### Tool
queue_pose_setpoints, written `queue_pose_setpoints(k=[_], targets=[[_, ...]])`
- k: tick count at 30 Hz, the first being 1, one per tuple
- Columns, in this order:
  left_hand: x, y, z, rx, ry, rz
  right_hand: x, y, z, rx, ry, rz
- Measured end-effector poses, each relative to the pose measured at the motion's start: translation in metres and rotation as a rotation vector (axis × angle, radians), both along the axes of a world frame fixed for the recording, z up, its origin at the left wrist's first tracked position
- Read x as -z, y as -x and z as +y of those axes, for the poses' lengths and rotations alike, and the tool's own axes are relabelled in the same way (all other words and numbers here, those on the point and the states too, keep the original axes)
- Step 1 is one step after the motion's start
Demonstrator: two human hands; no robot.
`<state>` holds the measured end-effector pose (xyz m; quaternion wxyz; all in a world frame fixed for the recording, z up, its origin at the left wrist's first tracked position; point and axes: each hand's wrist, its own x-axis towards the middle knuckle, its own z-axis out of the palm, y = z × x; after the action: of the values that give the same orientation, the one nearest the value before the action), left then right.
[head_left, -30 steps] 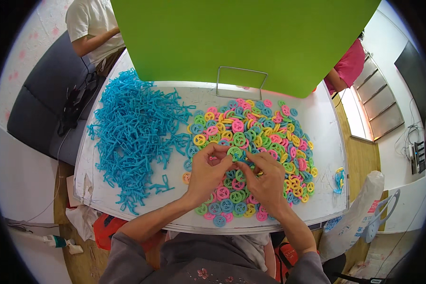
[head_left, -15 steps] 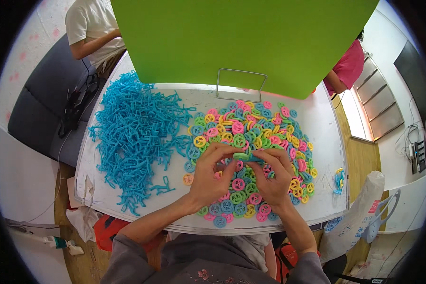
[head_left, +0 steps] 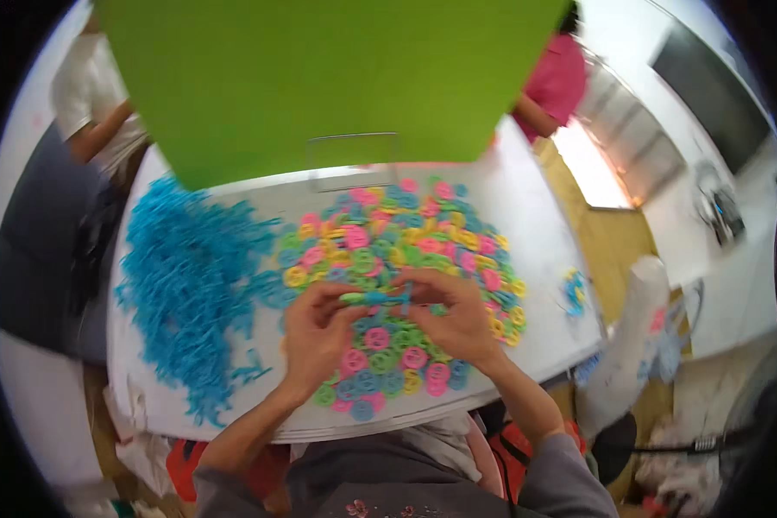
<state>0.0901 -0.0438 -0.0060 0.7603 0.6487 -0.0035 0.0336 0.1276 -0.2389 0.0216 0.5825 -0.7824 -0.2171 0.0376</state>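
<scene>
Over the pile of small plastic wheels (head_left: 377, 338), both my hands meet at chest height. My left hand (head_left: 312, 341) is closed in a pinch on a light green wheel (head_left: 351, 298). Between thumb and fingers, my right hand (head_left: 454, 321) grips a slim blue plastic piece (head_left: 390, 297), which reaches across to the green wheel and appears to touch it. Motion blur hides whether the two are joined. The wheels beneath are pink, green, yellow and blue, each with spokes.
A large heap of blue plastic pieces (head_left: 185, 293) covers the table's left side. Upright behind the wheels is a green board (head_left: 319, 86) with a wire stand (head_left: 354, 162). A small blue and yellow item (head_left: 575, 292) lies near the right edge. Two people (head_left: 554, 82) sit beyond the board.
The whole view has swung to the right, shifting the table leftward and tilting it. My hands stay together, and more of the blue piece shows between them beside the green wheel.
</scene>
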Motion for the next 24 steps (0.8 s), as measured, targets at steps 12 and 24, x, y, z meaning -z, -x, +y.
queue_pose_setpoints(k=[12,24], targets=[[-0.013,0.005,-0.013,0.108,-0.378,-0.238,0.03,-0.034,-0.28,0.8,0.087,0.04],[-0.019,0.0,-0.005,-0.184,-0.408,-0.284,0.049,-0.037,-0.298,0.805,0.731,0.052]])
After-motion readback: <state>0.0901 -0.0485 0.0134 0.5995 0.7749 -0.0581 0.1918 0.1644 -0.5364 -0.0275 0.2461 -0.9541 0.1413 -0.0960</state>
